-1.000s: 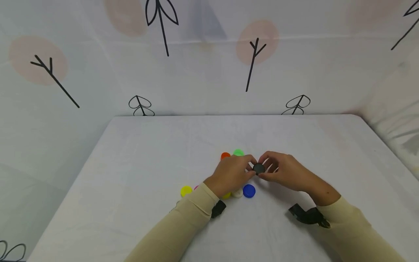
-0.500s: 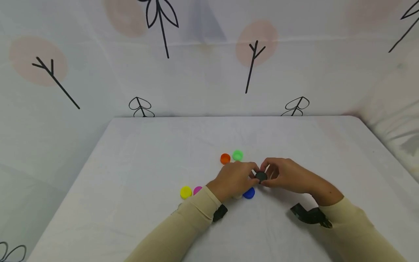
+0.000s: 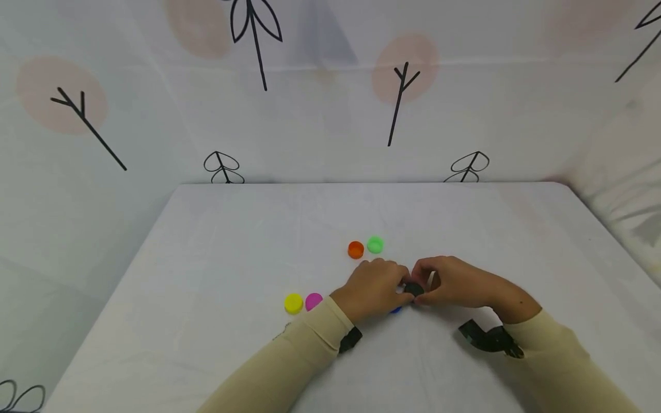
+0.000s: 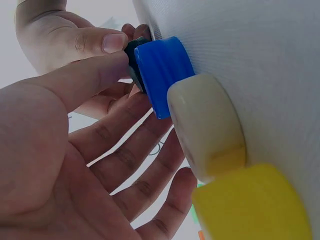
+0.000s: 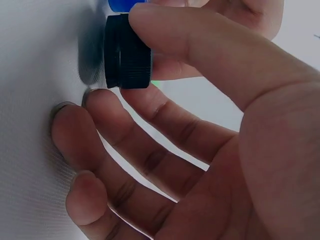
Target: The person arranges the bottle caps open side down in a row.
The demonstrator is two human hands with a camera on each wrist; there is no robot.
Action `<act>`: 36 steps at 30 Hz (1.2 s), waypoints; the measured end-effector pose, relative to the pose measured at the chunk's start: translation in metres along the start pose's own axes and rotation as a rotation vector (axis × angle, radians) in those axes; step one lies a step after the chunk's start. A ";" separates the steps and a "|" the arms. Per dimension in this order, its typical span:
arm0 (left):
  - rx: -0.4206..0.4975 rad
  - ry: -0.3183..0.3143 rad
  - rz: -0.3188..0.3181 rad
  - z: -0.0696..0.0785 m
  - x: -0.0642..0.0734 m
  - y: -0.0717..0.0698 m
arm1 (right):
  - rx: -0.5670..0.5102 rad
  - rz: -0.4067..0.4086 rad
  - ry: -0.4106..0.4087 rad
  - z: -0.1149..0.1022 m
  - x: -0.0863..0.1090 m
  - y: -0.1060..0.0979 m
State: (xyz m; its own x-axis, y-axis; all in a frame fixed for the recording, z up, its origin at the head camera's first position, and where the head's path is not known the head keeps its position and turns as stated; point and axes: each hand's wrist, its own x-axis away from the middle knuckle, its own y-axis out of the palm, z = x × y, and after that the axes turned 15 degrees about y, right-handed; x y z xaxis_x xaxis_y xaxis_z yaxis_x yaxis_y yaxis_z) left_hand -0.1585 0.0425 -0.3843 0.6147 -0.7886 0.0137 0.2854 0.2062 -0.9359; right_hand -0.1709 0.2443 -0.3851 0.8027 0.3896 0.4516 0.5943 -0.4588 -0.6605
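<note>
A black ribbed bottle cap [image 3: 413, 289] is between my two hands, close over the white table. My right hand [image 3: 459, 282] pinches it between thumb and forefinger, its other fingertips down by the cloth in the right wrist view. From the other side my left hand [image 3: 373, 291] grips the same cap with thumb and fingertips. Beside it stands a blue cap [image 4: 162, 75], overlapping the black one in the left wrist view. A white cap [image 4: 205, 125] and a yellow cap [image 4: 255, 205] follow in a row; my left hand hides both in the head view.
An orange cap [image 3: 356, 249] and a green cap [image 3: 375, 245] lie beyond my left hand. Another yellow cap [image 3: 294, 303] and a magenta cap [image 3: 313, 301] are left of my left wrist. A patterned cloth wall [image 3: 330, 126] rises behind the table [image 3: 248, 241].
Both hands have come down and nearer to me with the black cap, which is now lower, beside the blue cap. The left hand covers more of the row than before.
</note>
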 end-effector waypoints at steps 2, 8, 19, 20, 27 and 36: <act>-0.019 -0.001 -0.004 0.001 0.000 0.000 | 0.010 0.003 0.000 0.000 0.000 0.000; -0.094 0.003 -0.021 0.002 -0.001 0.003 | 0.051 0.010 0.012 -0.004 0.002 0.001; -0.152 0.016 -0.028 0.005 0.002 -0.002 | 0.054 0.000 -0.006 -0.011 0.004 0.000; -0.147 0.025 -0.020 0.005 0.003 -0.003 | 0.056 0.003 -0.004 -0.011 0.005 0.000; -0.017 0.049 0.080 -0.003 0.007 -0.015 | 0.065 0.000 0.022 -0.013 0.007 -0.003; -0.016 -0.085 0.234 -0.026 0.016 -0.045 | 0.003 0.286 -0.045 -0.039 0.002 -0.006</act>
State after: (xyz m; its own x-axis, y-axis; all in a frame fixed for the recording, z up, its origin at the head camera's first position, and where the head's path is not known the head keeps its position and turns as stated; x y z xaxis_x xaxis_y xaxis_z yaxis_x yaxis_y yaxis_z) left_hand -0.1805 0.0054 -0.3508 0.7226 -0.6687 -0.1752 0.1167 0.3679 -0.9225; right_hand -0.1712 0.2166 -0.3565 0.9346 0.2797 0.2197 0.3438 -0.5525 -0.7593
